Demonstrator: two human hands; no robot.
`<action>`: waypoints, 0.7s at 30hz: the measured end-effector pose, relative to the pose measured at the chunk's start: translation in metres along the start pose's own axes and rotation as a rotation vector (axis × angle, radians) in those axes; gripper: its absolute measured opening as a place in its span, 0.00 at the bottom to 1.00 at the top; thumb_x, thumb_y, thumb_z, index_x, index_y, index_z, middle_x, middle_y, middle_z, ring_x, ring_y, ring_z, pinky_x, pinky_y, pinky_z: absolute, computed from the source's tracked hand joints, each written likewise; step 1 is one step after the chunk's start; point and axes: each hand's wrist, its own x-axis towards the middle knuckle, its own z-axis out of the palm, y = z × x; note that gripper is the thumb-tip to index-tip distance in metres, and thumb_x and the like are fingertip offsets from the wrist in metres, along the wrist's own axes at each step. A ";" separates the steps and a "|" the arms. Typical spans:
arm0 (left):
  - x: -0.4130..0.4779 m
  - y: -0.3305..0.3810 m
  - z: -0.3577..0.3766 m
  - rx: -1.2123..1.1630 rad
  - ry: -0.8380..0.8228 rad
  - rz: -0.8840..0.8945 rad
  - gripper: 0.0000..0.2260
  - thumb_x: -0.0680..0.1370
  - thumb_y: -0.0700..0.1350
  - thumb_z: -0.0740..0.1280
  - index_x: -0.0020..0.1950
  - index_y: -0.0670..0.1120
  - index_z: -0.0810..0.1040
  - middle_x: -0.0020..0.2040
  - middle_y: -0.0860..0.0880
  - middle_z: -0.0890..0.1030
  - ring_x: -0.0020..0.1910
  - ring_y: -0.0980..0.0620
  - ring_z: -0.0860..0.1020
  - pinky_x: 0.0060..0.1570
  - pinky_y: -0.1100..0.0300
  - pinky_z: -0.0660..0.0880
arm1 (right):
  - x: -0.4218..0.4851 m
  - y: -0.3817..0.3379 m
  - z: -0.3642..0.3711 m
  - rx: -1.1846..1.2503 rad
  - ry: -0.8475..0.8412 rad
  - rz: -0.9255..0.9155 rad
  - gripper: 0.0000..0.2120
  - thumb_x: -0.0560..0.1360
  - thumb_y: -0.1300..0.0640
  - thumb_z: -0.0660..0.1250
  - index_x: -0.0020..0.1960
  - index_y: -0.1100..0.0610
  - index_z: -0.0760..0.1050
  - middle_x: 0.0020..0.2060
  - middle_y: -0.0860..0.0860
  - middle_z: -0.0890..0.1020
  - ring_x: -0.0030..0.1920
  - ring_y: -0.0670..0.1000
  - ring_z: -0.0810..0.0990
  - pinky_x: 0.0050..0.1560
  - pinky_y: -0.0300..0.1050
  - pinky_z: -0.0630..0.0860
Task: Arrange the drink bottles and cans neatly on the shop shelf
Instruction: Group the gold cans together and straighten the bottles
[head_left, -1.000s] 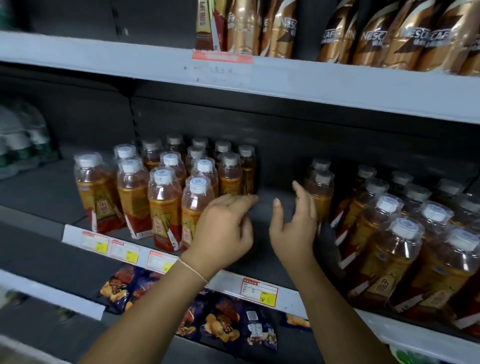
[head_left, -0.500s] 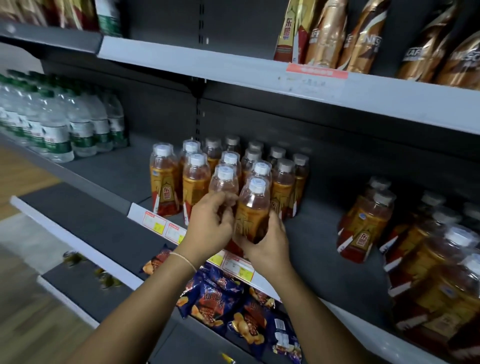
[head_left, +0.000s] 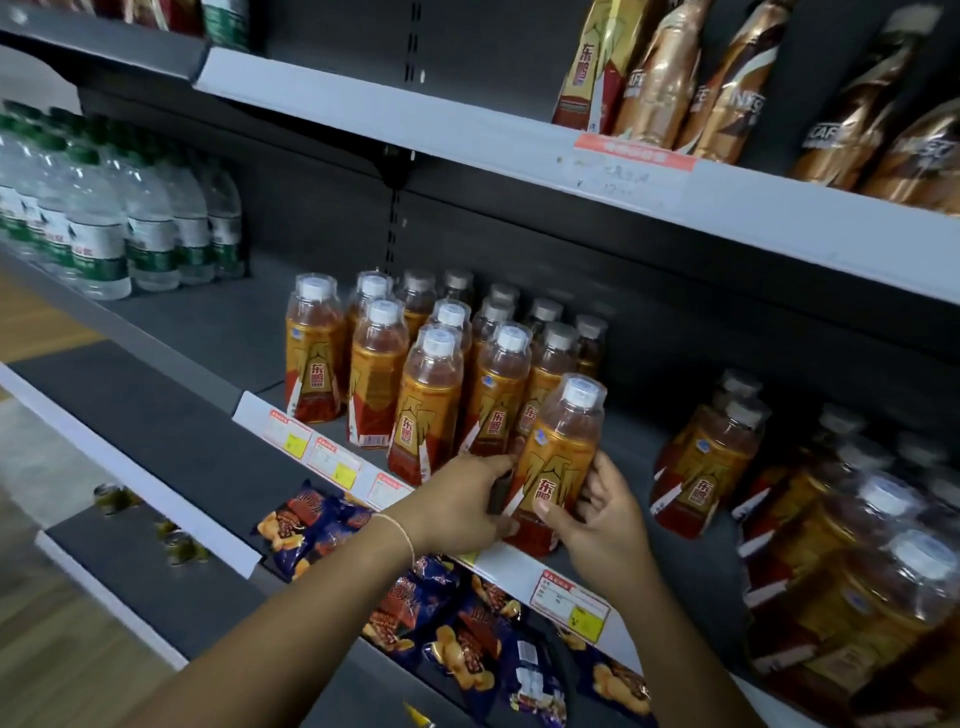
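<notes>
Clear water bottles (head_left: 98, 228) stand far left on the grey shelf (head_left: 208, 322). Next we see the orange drink cluster (head_left: 431, 374), upright in rows. Left hand (head_left: 462, 504): fingers clamped on the held bottle (head_left: 558, 457), which sits at the shelf's front edge, just right of the cluster. Right hand (head_left: 605, 512): fingers clamped on its other side, thumb on the label. More orange bottles (head_left: 706, 457) stand further right, apart.
</notes>
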 end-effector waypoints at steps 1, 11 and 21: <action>0.005 0.002 0.004 -0.041 -0.016 -0.001 0.30 0.73 0.46 0.75 0.73 0.50 0.69 0.66 0.58 0.75 0.59 0.66 0.70 0.56 0.80 0.65 | -0.003 0.001 -0.007 0.002 -0.003 -0.001 0.30 0.72 0.65 0.75 0.63 0.38 0.70 0.56 0.35 0.82 0.58 0.39 0.80 0.57 0.37 0.75; 0.053 0.041 0.058 -0.135 -0.100 0.054 0.25 0.71 0.43 0.77 0.66 0.51 0.75 0.59 0.59 0.79 0.57 0.62 0.76 0.55 0.75 0.68 | -0.028 0.016 -0.068 -0.039 0.128 -0.010 0.36 0.76 0.66 0.71 0.65 0.27 0.65 0.58 0.25 0.76 0.63 0.33 0.74 0.56 0.25 0.71; 0.079 0.062 0.107 -0.124 -0.033 0.155 0.27 0.70 0.45 0.77 0.67 0.56 0.74 0.53 0.64 0.77 0.56 0.61 0.72 0.50 0.79 0.61 | -0.050 0.036 -0.098 -0.075 0.296 0.066 0.37 0.78 0.58 0.69 0.79 0.40 0.54 0.65 0.30 0.74 0.67 0.34 0.71 0.68 0.36 0.68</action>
